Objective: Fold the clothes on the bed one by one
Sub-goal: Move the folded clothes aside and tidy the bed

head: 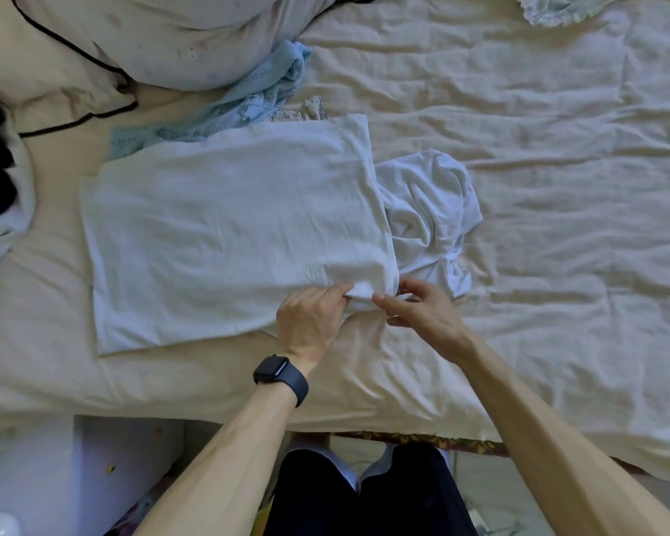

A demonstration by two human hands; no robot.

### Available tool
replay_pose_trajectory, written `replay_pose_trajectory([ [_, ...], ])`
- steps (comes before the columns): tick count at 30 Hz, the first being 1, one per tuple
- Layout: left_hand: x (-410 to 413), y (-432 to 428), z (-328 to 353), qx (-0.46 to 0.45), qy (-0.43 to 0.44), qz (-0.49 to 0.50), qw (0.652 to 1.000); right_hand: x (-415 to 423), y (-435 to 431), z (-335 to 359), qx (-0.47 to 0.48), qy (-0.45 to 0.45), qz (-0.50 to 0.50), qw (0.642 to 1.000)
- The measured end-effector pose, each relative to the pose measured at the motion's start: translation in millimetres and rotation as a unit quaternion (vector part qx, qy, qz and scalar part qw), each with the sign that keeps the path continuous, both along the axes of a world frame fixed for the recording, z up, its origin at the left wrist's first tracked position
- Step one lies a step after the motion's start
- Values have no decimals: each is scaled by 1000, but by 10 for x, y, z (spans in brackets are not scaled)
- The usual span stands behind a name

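Bed [557, 148] carried a white shirt [229, 226], spread flat left of centre. Left hand [310, 319] gripped its near edge; right hand [422, 315] pinched alongside. Fold under way; bunched right end likely needed turning in next.

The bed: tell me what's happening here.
A person at the near edge of the bed is folding a white shirt. Both hands work at its near right corner: the left hand, with a watch on the wrist, grips the fabric, and the right hand pinches it alongside. The shirt's body lies flat, while one end lies bunched to the right. A light blue garment lies crumpled near the pillows.
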State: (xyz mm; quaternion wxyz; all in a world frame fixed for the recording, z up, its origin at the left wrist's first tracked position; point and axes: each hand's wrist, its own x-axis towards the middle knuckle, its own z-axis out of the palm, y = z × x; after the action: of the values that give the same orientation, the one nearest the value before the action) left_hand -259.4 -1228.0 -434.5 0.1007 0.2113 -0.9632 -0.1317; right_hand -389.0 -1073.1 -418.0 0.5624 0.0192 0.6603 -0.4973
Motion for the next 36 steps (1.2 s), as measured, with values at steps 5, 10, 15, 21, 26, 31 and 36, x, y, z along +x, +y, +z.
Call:
replay_pose_trajectory([
  [5, 32, 20, 14, 13, -3, 3, 1000, -16, 188, -70, 17, 20, 22, 999],
  [10, 67, -15, 20, -18, -3, -54, 998, -193, 224, -122, 28, 47, 1, 998],
  [15, 45, 14, -18, -22, -19, -67, 997, 42, 90, -81, 37, -67, -85, 993],
  [21, 124, 60, -70, -30, -53, -64, 996, 190, 231, -133, -5, -137, -147, 980],
  [26, 67, 19, -76, -40, -66, -88, 993, 92, 278, -262, -5, -94, -189, 978],
  [31, 48, 10, -110, -50, -110, -106, 987, 183, 265, -307, 14, -53, -227, 972],
  [36, 55, 43, -130, -82, -160, -118, 977, 222, 315, -323, 30, -148, -296, 943],
])
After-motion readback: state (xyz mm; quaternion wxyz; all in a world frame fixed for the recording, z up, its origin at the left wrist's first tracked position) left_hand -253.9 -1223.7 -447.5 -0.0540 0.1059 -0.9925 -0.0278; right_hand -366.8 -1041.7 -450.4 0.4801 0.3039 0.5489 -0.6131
